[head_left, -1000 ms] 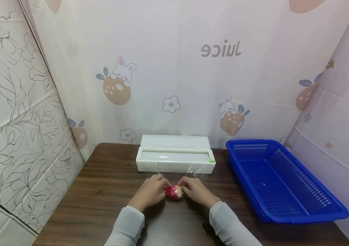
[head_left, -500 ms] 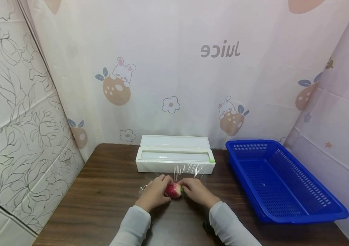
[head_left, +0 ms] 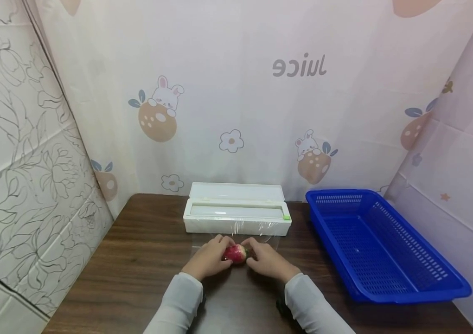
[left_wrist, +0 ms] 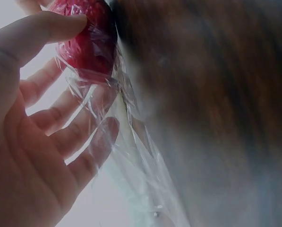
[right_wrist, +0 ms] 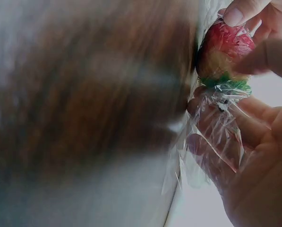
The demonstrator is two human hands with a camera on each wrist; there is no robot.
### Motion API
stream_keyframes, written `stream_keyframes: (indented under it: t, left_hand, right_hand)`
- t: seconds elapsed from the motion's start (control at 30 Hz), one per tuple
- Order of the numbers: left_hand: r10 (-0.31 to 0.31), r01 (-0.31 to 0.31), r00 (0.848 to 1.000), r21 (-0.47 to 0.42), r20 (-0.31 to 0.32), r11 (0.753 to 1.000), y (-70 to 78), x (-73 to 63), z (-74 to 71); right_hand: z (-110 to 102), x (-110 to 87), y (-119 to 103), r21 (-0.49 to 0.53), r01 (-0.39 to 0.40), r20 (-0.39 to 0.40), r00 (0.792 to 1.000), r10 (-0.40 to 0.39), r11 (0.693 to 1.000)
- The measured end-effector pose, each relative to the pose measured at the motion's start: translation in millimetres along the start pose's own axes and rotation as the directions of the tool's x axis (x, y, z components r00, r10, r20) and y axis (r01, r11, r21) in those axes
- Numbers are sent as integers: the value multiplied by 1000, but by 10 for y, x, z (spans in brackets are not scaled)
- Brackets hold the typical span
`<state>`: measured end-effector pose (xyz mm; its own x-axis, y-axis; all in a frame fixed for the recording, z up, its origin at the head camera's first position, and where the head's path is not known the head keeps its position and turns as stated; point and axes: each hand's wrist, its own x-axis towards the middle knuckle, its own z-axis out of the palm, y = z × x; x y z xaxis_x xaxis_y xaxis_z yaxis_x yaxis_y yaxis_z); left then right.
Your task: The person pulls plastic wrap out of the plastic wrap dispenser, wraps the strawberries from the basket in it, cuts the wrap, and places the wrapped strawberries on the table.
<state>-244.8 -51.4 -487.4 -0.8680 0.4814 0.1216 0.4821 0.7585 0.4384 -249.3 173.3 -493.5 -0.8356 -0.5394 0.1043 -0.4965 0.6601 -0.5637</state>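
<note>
A red strawberry point(head_left: 235, 254) with a pale shoulder and green leaves lies wrapped in clear cling film, between the two hands. My left hand point(head_left: 206, 260) holds its tip end, thumb across the red side and fingers behind. At the leafy end, my right hand point(head_left: 271, 262) has its thumb against the strawberry point(right_wrist: 221, 52) and its fingers behind the film. Loose, crinkled cling film point(right_wrist: 221, 130) trails past the leaves over the right fingers. More film point(left_wrist: 131, 132) hangs by the left fingers. Just beyond the hands stands a white cling film dispenser point(head_left: 236, 226), lid raised, film stretching from its front.
A blue perforated plastic basket point(head_left: 345, 260) stands on the right of the dark wooden table point(head_left: 136, 260). A patterned curtain point(head_left: 236, 93) hangs behind the table, with more printed sheets on both sides. A small green piece point(head_left: 286, 217) sits at the dispenser's right end.
My left hand has shifted right and taken a fuller hold of the strawberry. Both hands and the strawberry have moved slightly toward the dispenser. The shiny creases in the film have changed.
</note>
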Motion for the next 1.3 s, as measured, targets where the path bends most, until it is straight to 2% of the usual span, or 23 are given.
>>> stream_keyframes:
  t: [0.17,0.47,0.6,0.7,0.87,1.0,1.13,1.3]
  left_hand:
    - [17,-16,1000,-38,23,999,-44,4,-35]
    - [62,-61,997,-29,39,998,-105,47,-60]
    - [88,-87,996,-21,34,996,-127,64,-63]
    - [97,-96,995,-65,20,993,-135,81,-72]
    - [44,-39,999,-146,27,988,-143,107,-80]
    - [-7,13,999,-134,46,991,-152,126,-76]
    - [-21,25,999,-122,37,992,-167,144,-48]
    - [-10,13,1000,-121,28,993,-195,161,-27]
  right_hand:
    - [-21,4,2,-8,9,38,999,-9,1000]
    - [-31,54,-14,-25,-39,21,999,40,999]
    - [-41,87,-14,-34,-58,33,998,59,998]
    - [-52,120,-15,-33,-73,46,996,75,997]
    - [-71,170,-20,-37,-81,63,995,83,996]
    - [-81,193,-24,-44,-77,63,995,79,996]
    - [-72,204,-19,-48,-78,67,994,81,996]
    - [-78,217,-9,-44,-80,65,994,82,996]
